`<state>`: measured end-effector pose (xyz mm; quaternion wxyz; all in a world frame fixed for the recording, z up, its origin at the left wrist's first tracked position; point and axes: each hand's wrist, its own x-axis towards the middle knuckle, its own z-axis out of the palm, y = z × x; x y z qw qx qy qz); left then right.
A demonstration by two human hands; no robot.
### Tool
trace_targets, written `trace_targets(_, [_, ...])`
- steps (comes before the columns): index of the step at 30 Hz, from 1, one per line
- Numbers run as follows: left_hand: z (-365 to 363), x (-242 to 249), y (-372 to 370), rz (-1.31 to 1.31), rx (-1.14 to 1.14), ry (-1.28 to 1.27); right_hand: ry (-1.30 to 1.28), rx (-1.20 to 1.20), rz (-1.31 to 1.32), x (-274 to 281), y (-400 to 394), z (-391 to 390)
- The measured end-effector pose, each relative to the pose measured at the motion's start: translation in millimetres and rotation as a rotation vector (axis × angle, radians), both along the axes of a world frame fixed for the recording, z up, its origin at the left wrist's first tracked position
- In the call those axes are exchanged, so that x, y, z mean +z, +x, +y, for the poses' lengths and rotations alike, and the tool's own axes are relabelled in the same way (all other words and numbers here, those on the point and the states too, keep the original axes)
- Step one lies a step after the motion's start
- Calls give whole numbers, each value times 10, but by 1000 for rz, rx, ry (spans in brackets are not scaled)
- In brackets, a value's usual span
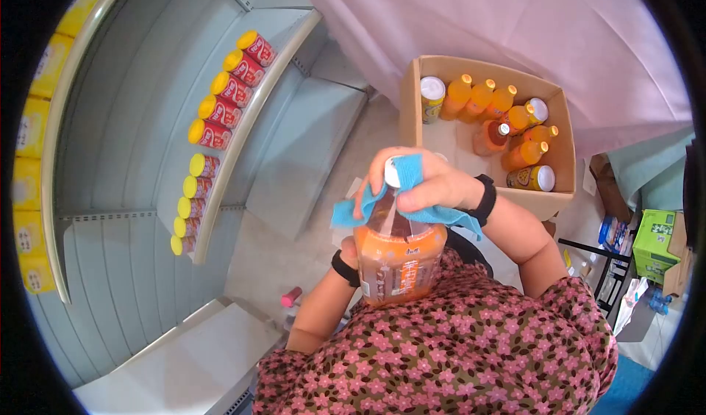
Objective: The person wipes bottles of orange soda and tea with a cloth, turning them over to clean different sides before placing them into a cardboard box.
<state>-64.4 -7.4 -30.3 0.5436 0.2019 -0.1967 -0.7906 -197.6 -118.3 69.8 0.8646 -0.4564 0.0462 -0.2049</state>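
A large bottle (401, 268) with a white cap, an orange label and a brown-orange drink inside is held upright in front of my body. My right hand (434, 183) is closed on a blue cloth (409, 171), pressing it round the cap and neck. Loose ends of the cloth hang to both sides of the neck. Beside the bottle's left edge, my left hand (349, 253) grips it; most of those fingers are hidden behind the bottle.
A cardboard box (412, 113) with several orange drink bottles and cans stands ahead to the right. On the left, a shelf (283, 55) carries red cans (234, 90) and small yellow-lidded jars (195, 187). A pink curtain (515, 25) hangs behind the box. A green carton (653, 242) is far right.
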Motion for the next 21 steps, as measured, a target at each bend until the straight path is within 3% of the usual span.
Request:
trace_targets(2, [-14, 6, 63, -36, -19, -12, -26, -152, 58, -56, -10, 20])
trace_targets(4, [-92, 382, 268, -295, -163, 131, -51, -228, 105, 6, -50, -7])
trace_targets(5, [-112, 356, 388, -294, -164, 129, -80, -305, 153, 34, -62, -39])
trace_targets(7, [-146, 261, 571, -237, -129, -88, -231, -390, 188, -9, -23, -130])
trace_targets(8, [-187, 353, 619, -417, -146, -165, -259, -428, 262, 4, 25, -157])
trace_targets(10, [-274, 458, 610, -414, -83, -143, -387, -515, 414, 84, 159, -188])
trace_targets(13, [-276, 388, 585, -315, -3, -68, -280, -549, 407, 76, 339, -248])
trace_targets(17, [-257, 167, 555, -252, 160, -4, -375, -585, 447, -5, 416, -201])
trace_targets(19, [-245, 114, 595, -75, 217, 82, -328, -656, 339, -231, 451, -26])
trace_targets(21, [-333, 63, 631, -96, 272, -48, -388, -756, 302, -374, 472, 163])
